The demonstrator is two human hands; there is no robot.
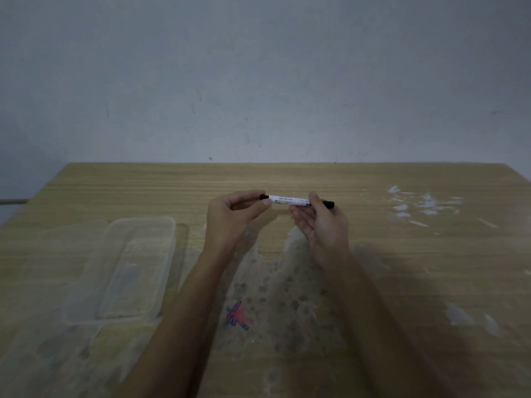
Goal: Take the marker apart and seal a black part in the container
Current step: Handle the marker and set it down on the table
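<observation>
A white marker (288, 200) with black ends is held level above the middle of the wooden table (373, 268). My left hand (232, 216) pinches its black left end between thumb and fingers. My right hand (324, 222) grips the right part of the barrel, and the black right end (328, 203) sticks out past the fingers. A clear plastic container (126, 271) lies open on the table to the left of my left forearm. A flat clear lid (57, 248) seems to lie beside it on its left, hard to make out.
A red and blue scribble (238, 315) marks the table between my forearms. White scraped patches (422, 206) sit at the far right. A grey wall stands behind the table's far edge.
</observation>
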